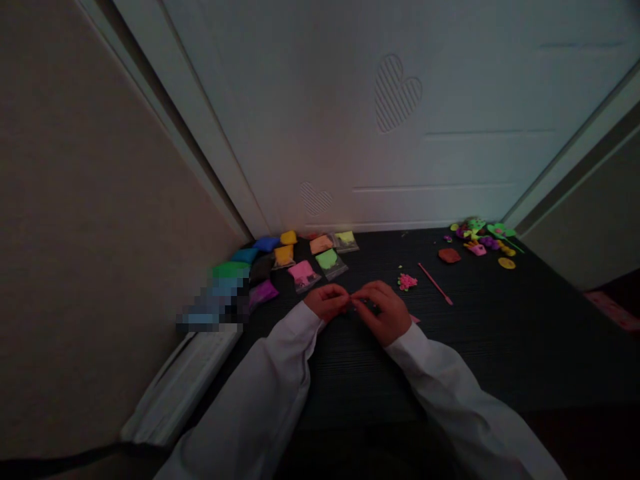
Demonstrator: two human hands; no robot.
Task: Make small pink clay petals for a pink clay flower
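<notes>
Over the dark table (350,373), my left hand (327,300) and my right hand (384,312) meet fingertip to fingertip. Both are closed in a pinch. Whatever lies between the fingertips is too small and dark to make out. Just right of my right hand sits a small cluster of pink beads or petals (407,282) with bits of green. Beyond it lies a thin pink modelling tool (435,283). A pink scrap (415,319) shows partly from behind my right wrist. Nearest my left hand is a clear bag of pink clay (303,275).
Several more clay packets, among them green (327,260) and orange (284,255), spread along the back left. Colourful clay figures (487,240) and a reddish-brown lump (449,255) lie at the back right. A white box-like object (185,387) stands left. A white panel (300,100) rises behind.
</notes>
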